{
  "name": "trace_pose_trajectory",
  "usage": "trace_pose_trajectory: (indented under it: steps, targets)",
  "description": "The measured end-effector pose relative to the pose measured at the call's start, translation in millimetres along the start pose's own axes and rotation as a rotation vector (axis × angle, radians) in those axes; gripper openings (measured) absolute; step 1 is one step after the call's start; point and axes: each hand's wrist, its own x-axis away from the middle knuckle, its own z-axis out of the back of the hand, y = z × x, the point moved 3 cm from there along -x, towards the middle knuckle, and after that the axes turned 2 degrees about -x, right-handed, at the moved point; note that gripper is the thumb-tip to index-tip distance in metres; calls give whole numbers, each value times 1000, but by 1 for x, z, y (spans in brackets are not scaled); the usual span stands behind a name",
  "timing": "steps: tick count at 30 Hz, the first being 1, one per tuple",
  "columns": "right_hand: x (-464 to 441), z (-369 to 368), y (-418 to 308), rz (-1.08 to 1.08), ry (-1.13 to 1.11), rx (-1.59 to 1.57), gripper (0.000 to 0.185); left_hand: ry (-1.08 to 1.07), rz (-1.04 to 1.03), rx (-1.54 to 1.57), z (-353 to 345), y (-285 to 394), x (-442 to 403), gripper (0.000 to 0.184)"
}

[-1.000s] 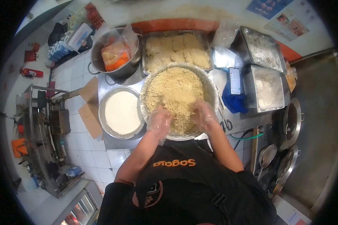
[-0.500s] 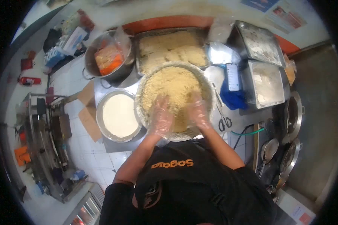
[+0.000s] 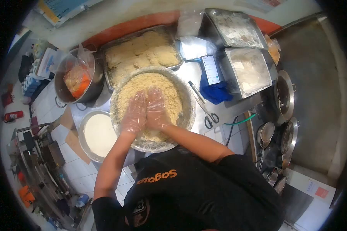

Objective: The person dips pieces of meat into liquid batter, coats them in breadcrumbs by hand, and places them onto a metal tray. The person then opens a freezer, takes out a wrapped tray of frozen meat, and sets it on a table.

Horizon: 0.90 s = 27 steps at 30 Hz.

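A large metal bowl (image 3: 187, 101) holds a pale yellow, crumbly mixture (image 3: 169, 90). My left hand (image 3: 135, 111) and my right hand (image 3: 156, 108) lie side by side on this mixture, nearly touching, both in clear plastic gloves. Their fingers stretch toward the far side of the bowl, flat against the crumbs, and neither hand grips anything. Left of the bowl stands a round pan (image 3: 100, 134) filled with a smooth cream-white substance. Behind it, a rectangular tray (image 3: 177, 61) carries more of the yellow crumb in a broad layer.
A deep pot (image 3: 96, 77) with a plastic bag and orange contents is at the back left. To the right lie scissors (image 3: 210, 115), a marker (image 3: 196, 90), a phone (image 3: 210, 69) on blue cloth (image 3: 216, 94), and metal containers (image 3: 248, 71). Pans (image 3: 285, 92) line the right side.
My hands have come together from apart and now rest side by side farther into the mixture. The camera view has shifted, so the table appears lower left and rotated.
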Motion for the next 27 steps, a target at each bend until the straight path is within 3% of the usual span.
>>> trace_pose_trajectory:
  steps: [5,10,11,14,15,18,20,27]
  targets:
    - [-8,-43,17,-73,-149,-56,92,60,-36,-29,11,0,6,65]
    - [-5,-64,19,-106,8,19,90,32,-20,-108,13,5,6,63]
    - [-6,-53,17,-123,-116,-38,83,10,-11,-154,11,6,6,64]
    - [-4,-40,13,-121,-420,-50,76,66,-11,92,17,4,7,63]
    - [-5,-51,16,-85,-483,60,80,65,-19,63,20,4,6,64]
    - [-33,-39,24,-143,-1055,-113,89,46,-35,12,16,5,9,64]
    - [-41,-28,23,-184,-1149,-232,91,38,-42,6,8,0,6,65]
    - [-1,-11,9,-60,-73,-139,91,74,-52,-10,12,6,6,68]
